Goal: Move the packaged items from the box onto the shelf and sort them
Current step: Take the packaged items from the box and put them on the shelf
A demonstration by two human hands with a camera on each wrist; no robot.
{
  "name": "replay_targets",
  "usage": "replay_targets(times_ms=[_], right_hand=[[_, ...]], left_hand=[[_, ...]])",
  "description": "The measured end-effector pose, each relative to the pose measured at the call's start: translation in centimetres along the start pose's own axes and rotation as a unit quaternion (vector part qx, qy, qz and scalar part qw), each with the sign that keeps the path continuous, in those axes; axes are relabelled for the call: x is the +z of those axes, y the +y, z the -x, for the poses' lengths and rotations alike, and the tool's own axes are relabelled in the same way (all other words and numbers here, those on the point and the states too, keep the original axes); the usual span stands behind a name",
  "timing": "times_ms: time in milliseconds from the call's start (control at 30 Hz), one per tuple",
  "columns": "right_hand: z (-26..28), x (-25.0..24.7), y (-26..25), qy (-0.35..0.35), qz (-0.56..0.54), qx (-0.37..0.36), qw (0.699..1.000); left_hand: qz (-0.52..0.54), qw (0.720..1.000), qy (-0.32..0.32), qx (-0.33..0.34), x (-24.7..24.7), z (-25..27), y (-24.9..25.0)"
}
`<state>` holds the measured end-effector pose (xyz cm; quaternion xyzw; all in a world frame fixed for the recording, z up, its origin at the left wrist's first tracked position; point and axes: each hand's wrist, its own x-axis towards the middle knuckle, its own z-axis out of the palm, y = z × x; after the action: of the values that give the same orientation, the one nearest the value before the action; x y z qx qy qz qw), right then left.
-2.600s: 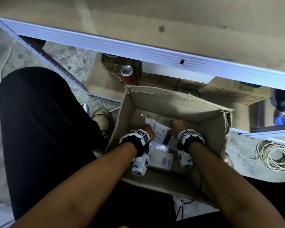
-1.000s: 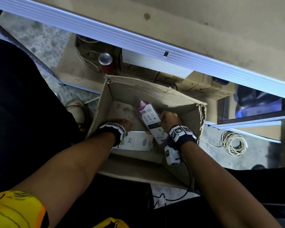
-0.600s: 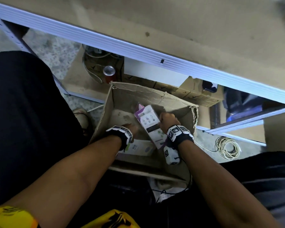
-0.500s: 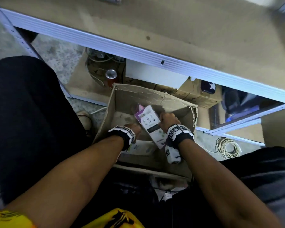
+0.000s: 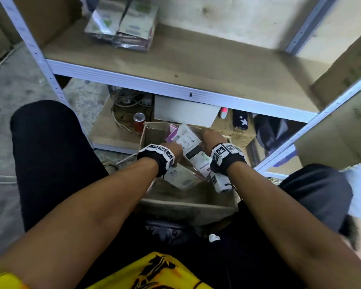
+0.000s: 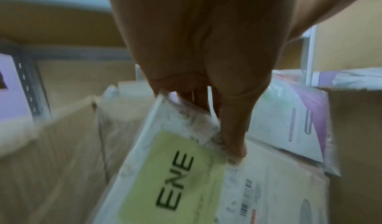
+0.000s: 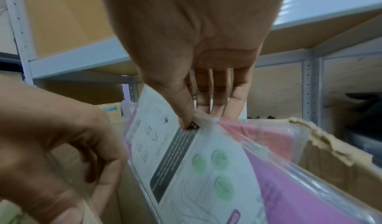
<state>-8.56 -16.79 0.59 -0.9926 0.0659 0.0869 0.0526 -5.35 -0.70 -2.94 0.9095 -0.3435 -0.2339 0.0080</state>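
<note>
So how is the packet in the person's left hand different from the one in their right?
The left hand pinches a packet with a yellow-green label printed in large dark letters; the right hand pinches a white and purple packet with green circles and care symbols. In the head view the left packet sits lower in the cardboard box, while the right one is lifted, its top past the far rim. Both are flat and wrapped in clear plastic.

Bare forearms. Black wrist bands (image 5: pixel 154 158) carry white blocks printed with black square markers. Yellow shirt (image 5: pixel 154 272) with black print; black trousers (image 5: pixel 50 155).
</note>
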Motion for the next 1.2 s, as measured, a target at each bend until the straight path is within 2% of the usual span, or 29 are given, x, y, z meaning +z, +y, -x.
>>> replay_targets(times_ms=[200,400,667,1067,1200], right_hand=[[1.9,-4.4,0.3,0.043,0.046,-0.01,0.998],[3.4,-8.3,1.3,0.08,0.055,0.011,0.995],[5.0,-12.0,2.4,0.123,0.001,0.05,0.991],[5.3,-18.5,3.2,0.165,-0.045,0.07,0.983],[5.2,-19.5,3.5,0.172,-0.146,0.093,0.97]], left_hand=[[-0.047,0.997,0.06,0.022,-4.4,2.0,0.9],[-0.063,0.991,0.111,0.038,-9.8,4.3,1.3],[-0.077,0.984,0.159,0.021,-16.5,7.8,0.0],[0.014,0.972,0.236,-0.012,-25.4,12.0,-3.2],[0.079,0.959,0.269,-0.033,-27.2,11.3,-4.8]])
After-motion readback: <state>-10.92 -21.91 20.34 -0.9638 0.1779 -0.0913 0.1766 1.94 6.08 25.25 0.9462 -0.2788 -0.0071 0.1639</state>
